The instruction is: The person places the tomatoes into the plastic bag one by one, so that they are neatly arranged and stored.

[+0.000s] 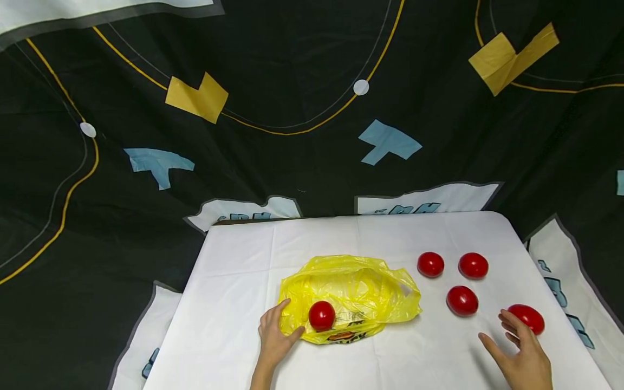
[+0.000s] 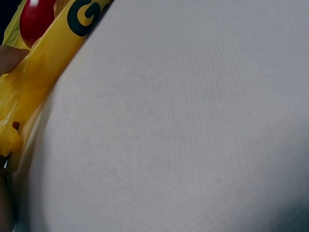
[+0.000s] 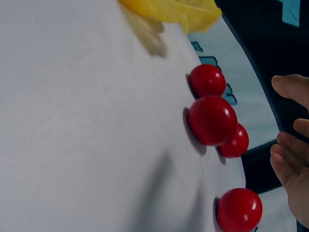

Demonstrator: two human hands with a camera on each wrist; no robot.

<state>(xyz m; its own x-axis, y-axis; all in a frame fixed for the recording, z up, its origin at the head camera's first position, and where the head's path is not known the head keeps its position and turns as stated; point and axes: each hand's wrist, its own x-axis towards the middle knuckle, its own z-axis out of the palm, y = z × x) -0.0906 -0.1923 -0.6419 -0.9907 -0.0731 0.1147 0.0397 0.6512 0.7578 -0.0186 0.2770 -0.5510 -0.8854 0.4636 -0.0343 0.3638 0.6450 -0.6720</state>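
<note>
Left hand (image 1: pixel 276 331) is gripping the yellow bag (image 1: pixel 363 287), one red ball (image 1: pixel 322 316) is sitting inside; right hand (image 1: pixel 524 355) is hovering, fingers spread, by the rightmost red ball (image 1: pixel 531 318), can't really tell if it's touching.

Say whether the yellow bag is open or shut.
Open. The yellow bag gapes in the head view, showing its inside and a red ball lying within.

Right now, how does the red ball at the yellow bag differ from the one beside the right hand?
The first ball is surrounded by the yellow bag; the second ball sits on the white cloth. In the head view, the first ball shows whole, while the right hand partly covers the second ball. Both are red and glossy.
</note>
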